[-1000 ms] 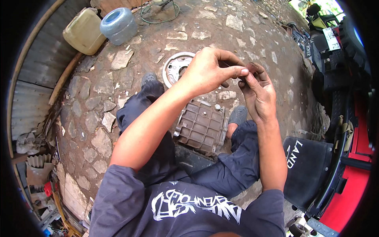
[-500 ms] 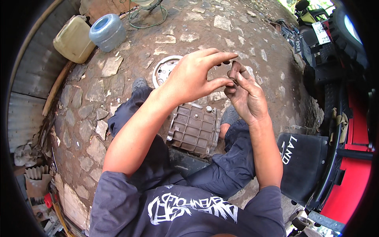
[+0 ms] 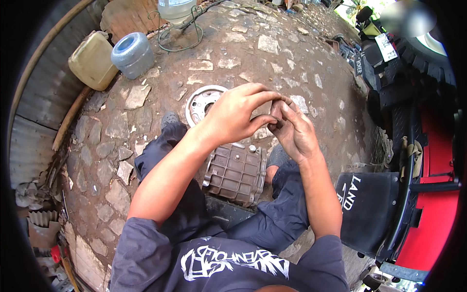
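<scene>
A small, dull brown piece (image 3: 277,111) is held up between my hands, above the ribbed metal casing; its exact kind cannot be made out. My right hand (image 3: 297,134) is closed round it, with the thumb along its side. From the other side my left hand (image 3: 239,111) grips it, index finger at its top and thumb near its lower edge. Below, between my legs, sits the grey-brown metal casing (image 3: 232,171) with a grid of ribs and bolts on top. Partly hidden behind my left hand, a round pale metal disc (image 3: 198,103) with holes lies on the ground.
A yellowish jerrycan (image 3: 92,61) and a blue-tinted water jug (image 3: 131,54) stand at the far left by corrugated metal sheeting (image 3: 36,141). Another clear jug (image 3: 176,10) is at the back with a green wire. A red vehicle (image 3: 433,214) with a black mudflap (image 3: 372,219) borders the right.
Both hands have come down and slightly left with the brown piece. The left finger and thumb, further apart before, now close in on it. The whole view has shifted slightly.
</scene>
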Motion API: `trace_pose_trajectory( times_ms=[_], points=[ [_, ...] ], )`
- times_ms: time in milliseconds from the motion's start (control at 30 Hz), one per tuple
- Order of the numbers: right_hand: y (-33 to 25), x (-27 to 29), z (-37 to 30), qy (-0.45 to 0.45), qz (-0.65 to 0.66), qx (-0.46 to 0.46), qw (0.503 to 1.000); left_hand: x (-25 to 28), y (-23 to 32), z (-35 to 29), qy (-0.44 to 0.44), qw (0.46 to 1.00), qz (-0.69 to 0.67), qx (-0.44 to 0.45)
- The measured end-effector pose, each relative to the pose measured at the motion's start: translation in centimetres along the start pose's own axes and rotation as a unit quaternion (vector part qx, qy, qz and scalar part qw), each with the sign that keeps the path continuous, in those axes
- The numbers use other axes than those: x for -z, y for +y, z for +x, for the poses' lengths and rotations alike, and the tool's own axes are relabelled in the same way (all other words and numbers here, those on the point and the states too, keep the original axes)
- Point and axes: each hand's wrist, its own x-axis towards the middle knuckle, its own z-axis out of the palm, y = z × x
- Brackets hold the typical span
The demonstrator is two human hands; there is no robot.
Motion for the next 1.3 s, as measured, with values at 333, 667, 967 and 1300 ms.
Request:
trace_pose_trajectory(
  times_ms=[333, 667, 967, 1300],
  points=[
    [-0.8, 0.6, -0.8, 0.036, -0.125, 0.065, 0.989, 0.2, 1.6, -0.8, -0.025, 0.996, 0.049, 0.066],
    [-0.9, 0.7, -0.8, 0.005, -0.205, 0.118, 0.972, -1.2, 2.0, -0.6, -0.034, 0.980, -0.116, 0.159],
    [-0.8, 0.7, -1.1, 0.060, -0.282, 0.144, 0.947, -2.2, 2.0, -0.9, 0.028, 0.983, -0.122, 0.133],
    [-1.6, 0.9, -1.2, 0.089, -0.328, 0.130, 0.931, -0.9, 2.5, -0.3, 0.039, 0.906, -0.299, 0.297]
  ],
)
